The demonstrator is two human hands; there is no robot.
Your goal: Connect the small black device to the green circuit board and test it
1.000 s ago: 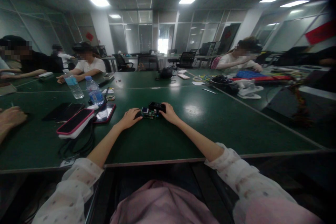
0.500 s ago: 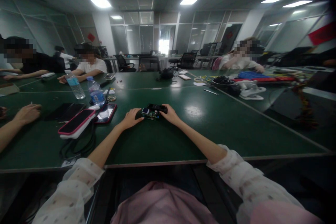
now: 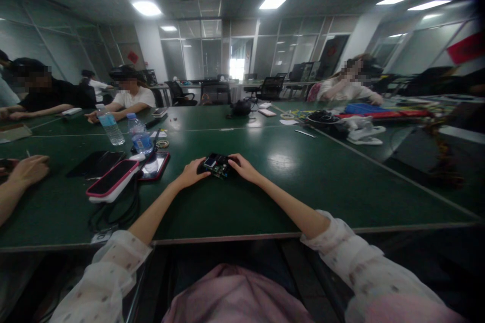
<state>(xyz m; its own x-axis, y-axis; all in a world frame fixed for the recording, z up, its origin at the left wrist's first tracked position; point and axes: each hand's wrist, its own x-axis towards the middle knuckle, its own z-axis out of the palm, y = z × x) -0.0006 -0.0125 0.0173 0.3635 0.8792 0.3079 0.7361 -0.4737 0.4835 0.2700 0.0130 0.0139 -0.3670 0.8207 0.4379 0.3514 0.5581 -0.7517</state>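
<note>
Circuit board (image 3: 220, 169): being held over the table (image 3: 235, 212), near the middle of the frame. Gripping its left side with left hand (image 3: 191, 173), its right side with right hand (image 3: 244, 167); holding it well apart from the pink-edged phone (image 3: 113, 177) at frame left.

A wearer in sheer, dark-dotted white sleeves (image 3: 100, 277), puffed and gathered at the cuffs (image 3: 131, 248) (forearms (image 3: 162, 207) bare below), with a dusty-pink garment (image 3: 235, 295) in loose folds across the front.
</note>
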